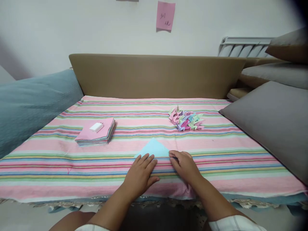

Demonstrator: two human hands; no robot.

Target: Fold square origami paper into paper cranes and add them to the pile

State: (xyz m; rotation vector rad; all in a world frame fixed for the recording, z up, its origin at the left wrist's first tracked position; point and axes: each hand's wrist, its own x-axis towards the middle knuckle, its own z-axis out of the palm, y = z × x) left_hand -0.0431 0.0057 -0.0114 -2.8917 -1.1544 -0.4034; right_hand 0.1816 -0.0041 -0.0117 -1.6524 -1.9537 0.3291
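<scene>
A light blue sheet of paper (153, 147), folded into a triangle, lies on the striped cloth with its peak pointing away from me. My left hand (141, 175) rests flat with fingers spread, the fingertips on the triangle's near edge at the left. At the triangle's right corner is my right hand (184, 163), its thumb and fingers pinching the paper there.
A stack of coloured paper (96, 131) with a white charger plug (96, 127) on top sits at left. Several folded paper cranes (185, 120) are heaped at right. Grey cushions (269, 118) line the right, a blue cushion (36, 102) the left, a brown backrest (156, 77) the far side.
</scene>
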